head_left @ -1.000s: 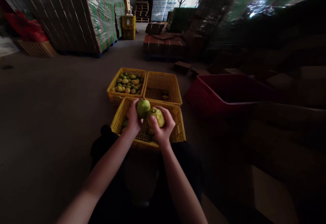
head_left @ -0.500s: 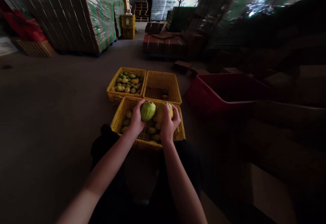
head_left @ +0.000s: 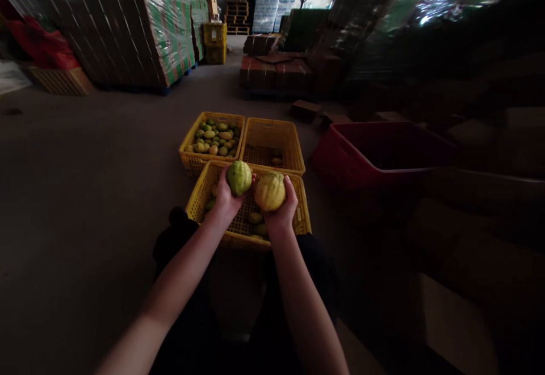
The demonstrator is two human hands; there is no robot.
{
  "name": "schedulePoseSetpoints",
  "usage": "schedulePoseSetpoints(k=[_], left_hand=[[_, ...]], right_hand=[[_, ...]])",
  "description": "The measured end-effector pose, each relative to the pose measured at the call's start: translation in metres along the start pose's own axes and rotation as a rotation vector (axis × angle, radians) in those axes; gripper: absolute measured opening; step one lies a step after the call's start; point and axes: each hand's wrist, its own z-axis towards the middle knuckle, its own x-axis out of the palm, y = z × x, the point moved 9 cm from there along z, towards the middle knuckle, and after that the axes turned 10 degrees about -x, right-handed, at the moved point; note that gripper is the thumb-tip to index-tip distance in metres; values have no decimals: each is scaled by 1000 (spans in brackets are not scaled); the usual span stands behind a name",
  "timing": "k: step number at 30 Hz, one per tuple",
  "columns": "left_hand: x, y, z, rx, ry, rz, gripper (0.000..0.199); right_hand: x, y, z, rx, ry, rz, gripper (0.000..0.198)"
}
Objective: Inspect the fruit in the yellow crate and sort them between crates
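My left hand (head_left: 227,196) cups a round, lumpy green fruit (head_left: 239,178), guava-like in its ribbed skin. Beside it my right hand (head_left: 283,210) is wrapped under a larger yellow ribbed fruit (head_left: 271,191). The two fruits are held slightly apart, both above the near yellow crate (head_left: 303,207). Inside that crate, a few green-yellow fruits (head_left: 256,224) lie at the right and others at the left, partly hidden by my hands and wrists. Much of its slatted bottom shows between them.
Behind stand two more yellow crates: the left crate (head_left: 187,149) full of green and yellow fruits, the right crate (head_left: 293,136) with a few at the bottom. A red bin (head_left: 344,159) is to the right. Wrapped box stacks (head_left: 170,34) and flat cartons (head_left: 276,71) stand farther back.
My hands have turned palms up and shifted slightly. The green fruit moved a little left and up; the yellow fruit, earlier partly covered by my right fingers, is now in fuller view.
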Motion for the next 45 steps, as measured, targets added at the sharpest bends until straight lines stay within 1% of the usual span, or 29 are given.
schedulePoseSetpoints(k=[2,4,6,8,11,12,15,18,21,23,24,25,27,29,30,32,34,36,41,43,45], left_hand=[[0,1,2,-25,21,-31,38],[-2,1,4,-43,22,-67,37],[-3,1,4,-44,9,-90,34],[-3,-3,2,0,1,-85,30],[0,-11,-2,109,5,-42,13],[1,-12,-2,133,6,-27,11],[3,-13,-1,146,19,36,14],[8,-14,-2,151,76,146,15],[13,-12,-4,130,123,281,34],[15,-9,-5,112,147,342,46],[16,-9,-6,114,154,357,48],[16,-9,-6,123,149,364,48],[12,-10,-5,150,97,371,43],[7,-12,-3,179,39,381,37],[6,-12,-2,193,28,394,35],[9,-14,-1,236,55,437,32],[15,-17,-3,303,113,508,33],[20,-19,-7,370,151,630,34],[27,-16,-22,520,148,1071,46],[30,-15,-27,596,165,1196,52],[34,-18,-32,707,181,1260,53]], right_hand=[[-9,-3,3,43,-100,74,24],[-19,-7,8,82,-171,93,27],[-27,-11,11,112,-204,67,30],[-31,-13,13,118,-220,32,30],[-29,-12,11,104,-206,22,23],[-26,-11,10,95,-191,27,20],[-21,-8,9,84,-149,47,13],[-19,-9,11,106,-107,66,16],[-22,-14,15,131,-87,62,22],[-27,-16,17,136,-110,50,24],[-29,-18,18,141,-125,42,25],[-31,-19,18,147,-134,33,26],[-31,-21,19,150,-133,15,28],[-29,-19,21,113,-122,13,28],[-28,-17,22,81,-118,23,27],[-26,-13,24,21,-110,40,24],[-26,-12,25,-7,-102,31,22],[-26,-8,25,-38,-95,-4,22],[-20,7,21,-144,-20,-43,24],[-17,11,19,-159,1,-49,26],[-14,16,17,-177,28,-65,29]])
